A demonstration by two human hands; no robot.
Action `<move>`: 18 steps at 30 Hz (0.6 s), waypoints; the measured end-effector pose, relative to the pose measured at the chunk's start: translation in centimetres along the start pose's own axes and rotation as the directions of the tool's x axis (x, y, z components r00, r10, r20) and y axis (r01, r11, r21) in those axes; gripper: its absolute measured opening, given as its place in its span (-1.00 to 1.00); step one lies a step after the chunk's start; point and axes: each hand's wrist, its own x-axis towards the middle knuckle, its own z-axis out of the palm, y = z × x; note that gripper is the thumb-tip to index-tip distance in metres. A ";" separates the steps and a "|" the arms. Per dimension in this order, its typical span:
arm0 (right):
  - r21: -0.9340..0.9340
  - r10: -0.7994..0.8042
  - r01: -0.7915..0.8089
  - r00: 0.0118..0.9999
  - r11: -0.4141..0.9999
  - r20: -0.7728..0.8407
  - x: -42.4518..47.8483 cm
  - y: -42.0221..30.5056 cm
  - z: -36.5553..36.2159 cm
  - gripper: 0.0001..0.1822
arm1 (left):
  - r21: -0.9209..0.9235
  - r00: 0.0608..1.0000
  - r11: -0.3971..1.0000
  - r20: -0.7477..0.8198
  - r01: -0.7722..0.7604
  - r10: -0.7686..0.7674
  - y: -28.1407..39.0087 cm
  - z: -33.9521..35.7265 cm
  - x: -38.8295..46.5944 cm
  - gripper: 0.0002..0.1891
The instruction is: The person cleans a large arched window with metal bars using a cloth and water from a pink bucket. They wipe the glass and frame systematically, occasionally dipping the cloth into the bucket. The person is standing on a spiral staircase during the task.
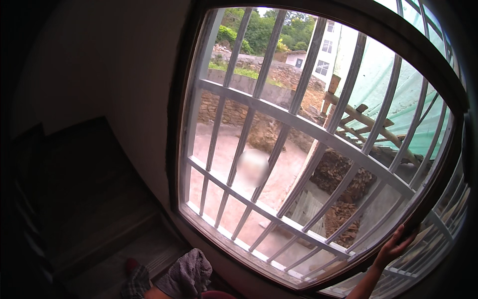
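Note:
A grey terry cloth (188,269) is bunched over my left hand (155,292) at the bottom of the view; the fingers are hidden under it, below the window's lower left corner. My right hand (399,241) grips the dark window frame (373,263) at its right edge, thumb and fingers around the frame member. Glass panes (276,231) fill the dark frame, and light metal security bars (276,119) cross behind them.
Dark stairs (108,231) lie at the lower left beside a plain wall (145,112). A plaid trouser leg (136,282) and a red shoe (131,264) show on a step. The red rim (218,294) of a container pokes in below. Outside are a paved yard and green netting (373,89).

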 end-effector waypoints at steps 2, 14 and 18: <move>0.039 0.010 -0.009 1.000 0.999 -0.019 0.0 -0.3 0.1 -0.43 | -0.090 0.999 0.995 0.011 0.048 -0.048 0.0 0.0 0.1 -0.88; 0.060 -0.010 0.011 1.000 0.998 -0.019 -0.1 0.5 0.2 -0.41 | 0.248 1.000 0.968 -0.016 0.025 -0.022 1.5 2.0 -1.1 -0.88; 0.061 -0.003 0.004 1.000 0.998 -0.011 -0.2 0.6 0.4 -0.41 | 0.093 0.998 0.994 0.015 0.055 -0.056 0.2 1.5 -0.8 -0.86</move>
